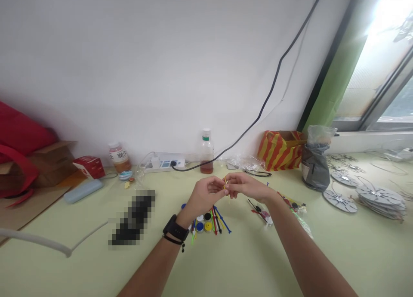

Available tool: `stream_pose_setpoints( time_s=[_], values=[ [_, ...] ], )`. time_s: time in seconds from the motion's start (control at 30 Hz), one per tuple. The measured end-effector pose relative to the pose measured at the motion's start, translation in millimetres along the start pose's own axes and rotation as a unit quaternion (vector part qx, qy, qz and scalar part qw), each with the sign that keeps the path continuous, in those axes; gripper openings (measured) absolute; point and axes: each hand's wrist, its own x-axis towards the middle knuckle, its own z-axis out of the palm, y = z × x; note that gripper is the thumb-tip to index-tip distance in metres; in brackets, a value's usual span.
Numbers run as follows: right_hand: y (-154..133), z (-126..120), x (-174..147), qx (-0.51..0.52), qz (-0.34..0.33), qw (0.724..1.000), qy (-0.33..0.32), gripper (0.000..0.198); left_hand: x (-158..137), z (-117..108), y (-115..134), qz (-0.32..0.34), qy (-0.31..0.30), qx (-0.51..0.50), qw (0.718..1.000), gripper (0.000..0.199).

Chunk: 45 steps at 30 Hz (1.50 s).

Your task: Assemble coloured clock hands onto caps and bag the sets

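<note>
My left hand (208,191) and my right hand (243,187) meet above the middle of the table, fingers pinched together. Between the fingertips of both is a small, thin yellow plastic piece (225,183); its full shape is hidden by the fingers. Below my left hand lie several thin arrow-tipped plastic sticks (222,221) in blue, red, black, green and yellow. Beside them sit round caps, among them a yellow cap (208,226) and a blue cap (200,226). Under my right forearm is a loose group of small parts (265,215), partly covered.
A bottle of brown liquid (207,153) and a power strip (164,164) stand by the wall, with a black cable (271,90) hanging across. To the right are a striped bag (280,150), a grey bag (315,168) and stacked grey discs (380,198). A light-blue case (83,191) lies left.
</note>
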Motion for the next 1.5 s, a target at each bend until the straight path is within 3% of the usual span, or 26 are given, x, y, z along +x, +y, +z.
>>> stream_pose_setpoints(
  time_s=[0.17, 0.3, 0.67, 0.77, 0.87, 1.0, 1.1, 1.17, 1.27, 1.5],
  values=[
    [7.4, 3.8, 4.5, 0.052, -0.004, 0.999, 0.003, 0.017, -4.0, 1.4, 5.3, 0.032, -0.008, 0.057, 0.998, 0.020],
    [15.7, 3.8, 8.7, 0.017, 0.009, 1.000, 0.008, 0.005, -7.1, 7.1, 1.5, 0.048, -0.031, 0.072, 0.996, 0.016],
    [21.2, 2.5, 9.7, 0.000, 0.019, 1.000, -0.017, 0.011, -8.8, 11.7, 2.7, 0.078, -0.029, 0.099, 0.992, 0.009],
    [26.3, 1.6, 12.0, -0.066, 0.033, 0.997, 0.034, 0.009, -9.4, 11.3, -2.5, 0.064, -0.027, 0.125, 0.990, 0.012],
    [33.4, -3.8, 12.7, -0.197, 0.073, 0.974, 0.087, 0.023, -12.1, 14.1, -12.3, 0.042, -0.032, 0.169, 0.984, 0.017],
    [45.4, -15.5, 11.3, -0.339, 0.132, 0.931, 0.037, 0.031, -18.0, 22.3, -24.7, 0.027, -0.042, 0.275, 0.960, 0.007],
    [52.7, -17.1, 11.4, -0.356, 0.163, 0.920, 0.016, 0.034, -20.9, 25.0, -26.2, 0.003, -0.062, 0.339, 0.939, 0.009],
    [54.9, -13.6, 12.1, -0.355, 0.184, 0.917, -0.001, 0.047, -21.5, 22.9, -21.8, 0.002, -0.071, 0.374, 0.925, 0.014],
    [53.3, -9.0, 11.4, -0.344, 0.206, 0.916, -0.021, 0.063, -21.3, 16.3, -11.6, 0.013, -0.108, 0.400, 0.910, 0.044],
    [40.3, -41.7, -10.3, -0.370, 0.234, 0.898, 0.045, 0.025, -21.0, 6.7, -3.3, -0.002, -0.151, 0.409, 0.900, 0.055]
  ],
)
